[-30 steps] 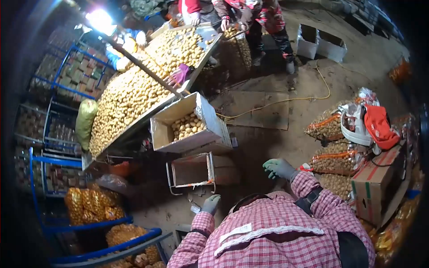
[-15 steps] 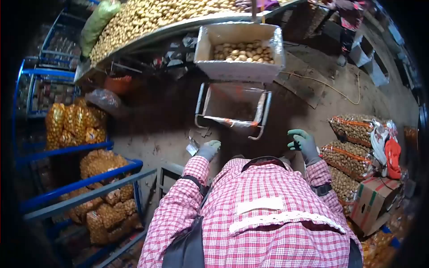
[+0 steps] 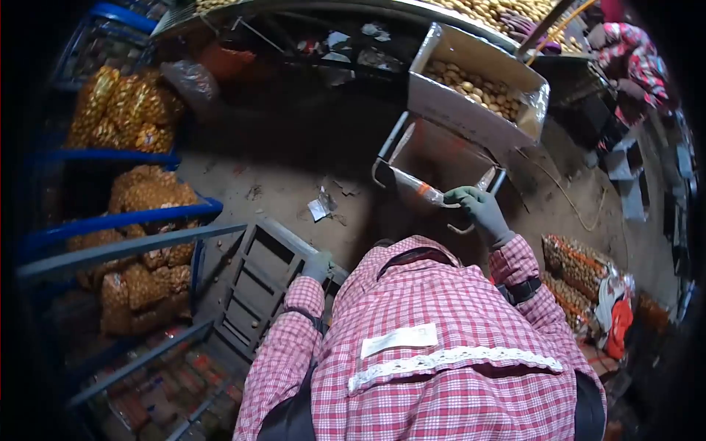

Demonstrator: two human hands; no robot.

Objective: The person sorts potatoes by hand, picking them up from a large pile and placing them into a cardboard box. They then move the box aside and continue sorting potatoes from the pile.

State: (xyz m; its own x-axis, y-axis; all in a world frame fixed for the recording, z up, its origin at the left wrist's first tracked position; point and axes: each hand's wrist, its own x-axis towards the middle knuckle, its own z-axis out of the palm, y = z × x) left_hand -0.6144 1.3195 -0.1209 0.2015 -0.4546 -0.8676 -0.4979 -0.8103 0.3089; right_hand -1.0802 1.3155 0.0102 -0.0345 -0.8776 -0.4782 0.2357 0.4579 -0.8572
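Observation:
My left hand (image 3: 318, 265), gloved, is closed on the top rail of a grey slatted metal frame (image 3: 259, 275) at my left side. In front of me my right hand (image 3: 482, 212), in a green and grey glove, has its fingers together at the front rim of a clear plastic bag (image 3: 434, 165) with orange marks. The bag hangs open on a metal stand (image 3: 393, 140) with curved feet. Directly behind it, a tilted cardboard box (image 3: 471, 117) holds potatoes (image 3: 478, 90). My fingertips partly hide the bag's rim.
Potatoes (image 3: 471, 10) cover a long table at the back. Filled net sacks (image 3: 151, 268) stand left behind blue rails (image 3: 118, 219). Filled bags (image 3: 577, 268) are stacked at right. Another person (image 3: 632, 62) works at the far right. White scraps (image 3: 319, 207) lie on the floor.
My view has swung right. My right hand has moved from beside the stand to the bag's rim. My left hand has lowered onto the metal frame's rail.

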